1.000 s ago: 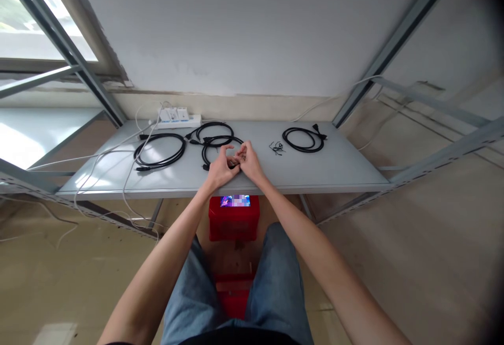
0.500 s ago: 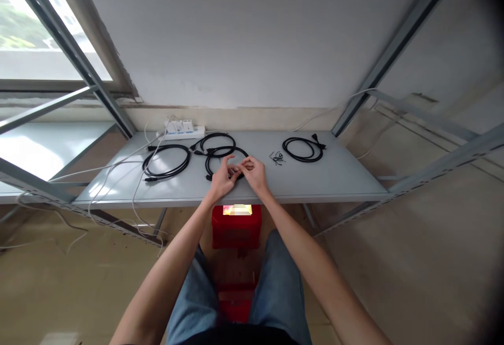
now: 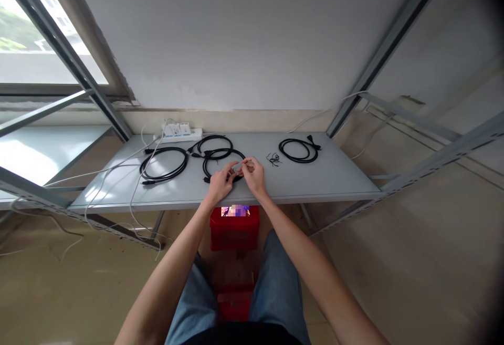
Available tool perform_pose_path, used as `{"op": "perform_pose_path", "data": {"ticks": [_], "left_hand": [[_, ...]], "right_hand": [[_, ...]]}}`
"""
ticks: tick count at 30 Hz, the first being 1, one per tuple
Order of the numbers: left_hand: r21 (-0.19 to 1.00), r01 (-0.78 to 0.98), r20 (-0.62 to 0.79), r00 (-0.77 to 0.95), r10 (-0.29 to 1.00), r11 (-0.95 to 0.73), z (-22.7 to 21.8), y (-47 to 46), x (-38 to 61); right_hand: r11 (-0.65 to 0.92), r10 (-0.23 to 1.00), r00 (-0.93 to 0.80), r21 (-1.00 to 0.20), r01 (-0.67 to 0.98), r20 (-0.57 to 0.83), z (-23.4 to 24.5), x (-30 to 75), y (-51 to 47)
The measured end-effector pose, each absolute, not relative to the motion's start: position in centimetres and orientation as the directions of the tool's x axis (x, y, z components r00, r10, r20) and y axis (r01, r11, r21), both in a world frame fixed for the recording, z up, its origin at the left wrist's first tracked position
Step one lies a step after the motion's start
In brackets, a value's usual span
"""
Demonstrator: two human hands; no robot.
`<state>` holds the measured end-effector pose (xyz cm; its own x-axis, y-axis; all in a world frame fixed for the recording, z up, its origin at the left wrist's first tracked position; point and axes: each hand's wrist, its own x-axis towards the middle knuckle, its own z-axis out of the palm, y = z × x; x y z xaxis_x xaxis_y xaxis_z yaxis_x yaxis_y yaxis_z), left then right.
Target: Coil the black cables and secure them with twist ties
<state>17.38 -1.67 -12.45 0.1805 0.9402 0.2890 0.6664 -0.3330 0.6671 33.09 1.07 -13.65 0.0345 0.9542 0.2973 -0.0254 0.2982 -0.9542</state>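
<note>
A coiled black cable (image 3: 205, 166) lies near the front middle of the shelf, in front of both hands. My left hand (image 3: 221, 182) is closed at the coil's near side, thumb and fingers around the cable. Close beside it, my right hand (image 3: 254, 176) pinches with its fingertips at the coil's right side. Whatever lies between those fingertips is too small to make out. To the right is a small pile of thin black ties (image 3: 274, 159). Another coiled cable (image 3: 214, 136) sits behind, partly overlapped by the one at my hands.
One coiled cable (image 3: 183, 166) lies left, another coiled cable (image 3: 298, 157) right. A white power strip (image 3: 181, 134) with plugs stands at the back left of the grey shelf (image 3: 326, 179); white cords hang over its front. Metal posts frame both sides. A red stool (image 3: 234, 233) is below.
The view has shifted slightly. My left index finger, raised before, has bent down toward the cable. My right hand stays pinched in nearly the same place.
</note>
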Motion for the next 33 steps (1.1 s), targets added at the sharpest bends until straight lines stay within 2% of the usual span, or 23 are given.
{"op": "perform_pose_path", "data": {"ticks": [4, 9, 13, 16, 21, 27, 33], "left_hand": [[0.643, 0.679, 0.316, 0.186, 0.930, -0.355, -12.5, -1.7, 17.4], [0.653, 0.670, 0.335, 0.162, 0.928, -0.353, -12.5, -1.9, 17.5], [0.653, 0.661, 0.339, 0.181, 0.923, -0.369, -12.7, -1.9, 17.5], [0.649, 0.650, 0.355, 0.201, 0.913, -0.395, -12.8, -1.8, 17.3], [0.654, 0.628, 0.387, 0.203, 0.899, -0.423, -13.0, -1.6, 17.2], [0.687, 0.593, 0.402, 0.172, 0.899, -0.420, -13.5, -1.4, 17.4], [0.703, 0.582, 0.408, 0.139, 0.902, -0.408, -13.7, -1.3, 17.4]], "right_hand": [[0.309, 0.950, 0.057, -0.951, -0.010, 0.308, -13.6, 33.1, 0.8], [0.454, 0.887, -0.005, -0.869, 0.198, 0.462, -13.9, 33.5, 1.3], [0.409, 0.907, -0.209, -0.882, 0.234, 0.365, -14.6, 34.3, 2.0], [0.397, 0.900, -0.291, -0.885, 0.244, 0.324, -15.0, 34.9, 2.5], [0.363, 0.906, -0.333, -0.887, 0.286, 0.263, -15.1, 35.2, 2.8], [0.385, 0.909, -0.308, -0.849, 0.362, 0.281, -15.2, 34.7, 2.6], [0.305, 0.925, -0.318, -0.906, 0.294, 0.208, -15.1, 34.5, 2.6]]}}
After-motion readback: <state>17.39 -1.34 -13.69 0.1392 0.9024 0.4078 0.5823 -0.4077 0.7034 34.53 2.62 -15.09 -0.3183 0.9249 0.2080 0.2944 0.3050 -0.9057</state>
